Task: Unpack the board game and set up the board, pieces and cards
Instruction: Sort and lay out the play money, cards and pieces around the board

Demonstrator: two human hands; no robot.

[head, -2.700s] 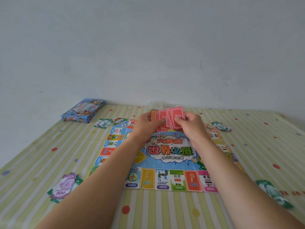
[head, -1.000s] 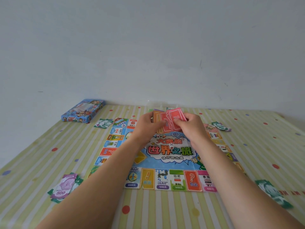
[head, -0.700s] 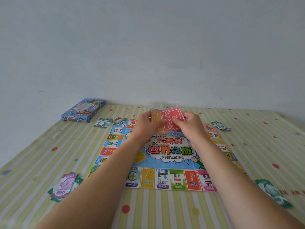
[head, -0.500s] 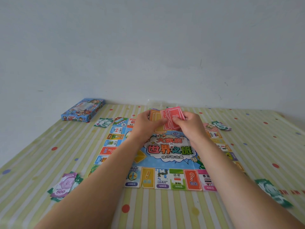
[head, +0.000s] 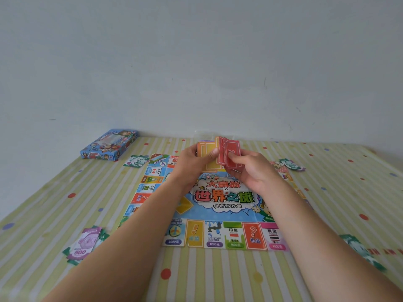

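The left hand (head: 192, 162) curls round a stack of orange cards (head: 206, 152), thumb pressed across their face. Just beside it the right hand (head: 250, 171) pinches a loose fan of red cards (head: 232, 154) between thumb and fingertips. Both bundles hover above the twelve o'clock edge of the board (head: 218, 214), touching or nearly touching each other. The step looks like sorting the two colours apart before laying them down.

Hazards, from the left side of the table across:

- The box (head: 109, 144) lies at ten o'clock from the board and the purple banknotes (head: 84, 245) at eight o'clock. Both sit clear of the arms, but a left forearm swung wide could scatter the notes.
- The orange stack is held firmly, so a slip there seems unlikely. If a red card stays tucked among the orange ones, though, the piles go down mixed.
- The red fan is the weak point. Its cards are splayed and held only at one end, so a loosened thumb could spill them face up across the board's middle.
- The board looks like thin paper. A wrist dragged across it could skew or crease it.
- The green notes at one o'clock (head: 290, 164) lie close to the right wrist, so a careless set-down could brush them out of place. Those at four o'clock (head: 359, 249) lie near the right forearm.
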